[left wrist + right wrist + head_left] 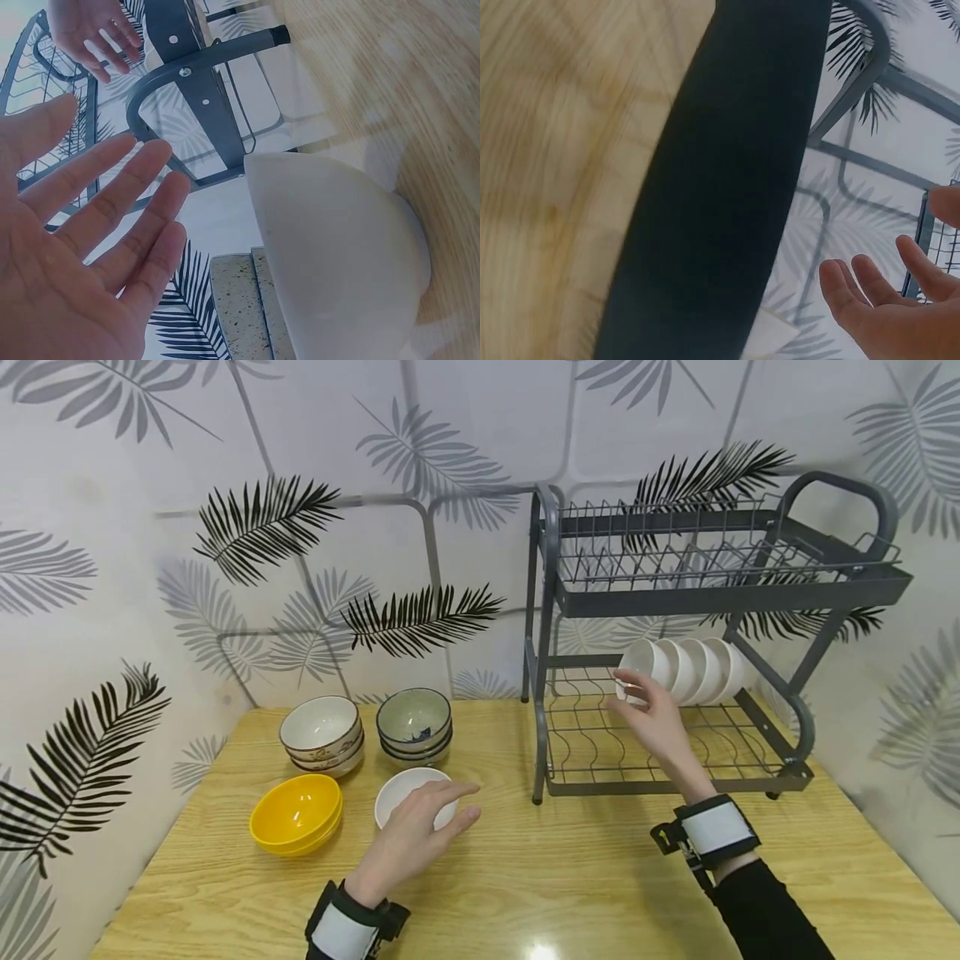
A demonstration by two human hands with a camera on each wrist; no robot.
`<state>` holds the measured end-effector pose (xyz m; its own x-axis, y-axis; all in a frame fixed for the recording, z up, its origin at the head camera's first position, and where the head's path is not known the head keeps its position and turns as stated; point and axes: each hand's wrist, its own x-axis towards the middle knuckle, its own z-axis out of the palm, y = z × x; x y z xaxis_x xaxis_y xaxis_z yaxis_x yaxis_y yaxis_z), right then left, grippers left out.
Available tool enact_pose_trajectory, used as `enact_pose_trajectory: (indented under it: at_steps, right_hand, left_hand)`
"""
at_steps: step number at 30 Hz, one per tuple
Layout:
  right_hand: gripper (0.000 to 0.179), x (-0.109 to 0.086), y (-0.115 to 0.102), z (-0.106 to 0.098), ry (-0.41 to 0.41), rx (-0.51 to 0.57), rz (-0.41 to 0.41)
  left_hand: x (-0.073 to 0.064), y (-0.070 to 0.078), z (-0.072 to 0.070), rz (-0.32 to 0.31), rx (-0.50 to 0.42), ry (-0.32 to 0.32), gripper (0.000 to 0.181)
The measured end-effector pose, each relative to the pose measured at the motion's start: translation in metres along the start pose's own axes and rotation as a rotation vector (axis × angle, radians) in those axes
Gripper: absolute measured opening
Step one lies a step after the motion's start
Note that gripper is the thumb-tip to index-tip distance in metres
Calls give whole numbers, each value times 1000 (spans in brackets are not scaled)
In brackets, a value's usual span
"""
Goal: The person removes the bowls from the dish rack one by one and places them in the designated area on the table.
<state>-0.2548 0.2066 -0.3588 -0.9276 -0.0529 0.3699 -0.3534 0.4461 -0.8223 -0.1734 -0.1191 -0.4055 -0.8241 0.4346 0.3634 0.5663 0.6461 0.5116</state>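
Note:
My left hand (416, 831) hovers by the small white bowl (397, 789) on the table, hiding part of it. In the left wrist view the fingers (124, 202) are spread apart and the white bowl (337, 255) stands beside them, untouched. My right hand (656, 718) is in front of the rack's lower shelf, close to the leftmost of several white bowls (705, 668) standing on edge in a row. Its fingers (877, 281) are loosely bent and hold nothing in the right wrist view. Whether they touch the nearest bowl is hard to tell.
A dark grey two-tier dish rack (735, 602) stands at the right against the wall. On the left are stacked yellow bowls (296, 814), brown-patterned white bowls (322, 735) and green-grey bowls (414, 727). All stand on a wooden table (525, 877).

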Motion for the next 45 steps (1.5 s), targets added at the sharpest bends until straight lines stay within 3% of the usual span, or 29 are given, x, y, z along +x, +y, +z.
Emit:
enact_pose_trajectory:
  at_steps: [6, 14, 22, 33, 38, 45]
  right_hand:
    - [58, 15, 4, -11, -45, -169, 20]
    - [62, 33, 13, -17, -17, -373, -12]
    - [65, 46, 29, -19, 9, -463, -21]
    - [72, 61, 33, -21, -39, -513, -11]
    - [78, 69, 37, -22, -86, -583, 22]
    - [87, 79, 30, -26, -239, -709, 71]
  left_hand:
    - [-1, -1, 0, 13, -6, 0, 37]
    - [-1, 0, -1, 15, -19, -5, 38]
    - [-1, 0, -2, 17, -33, -20, 43]
    - [-1, 1, -1, 21, -42, -17, 39]
    - [-1, 2, -1, 21, -41, -24, 40]
    - [-1, 3, -1, 28, -31, -27, 41]
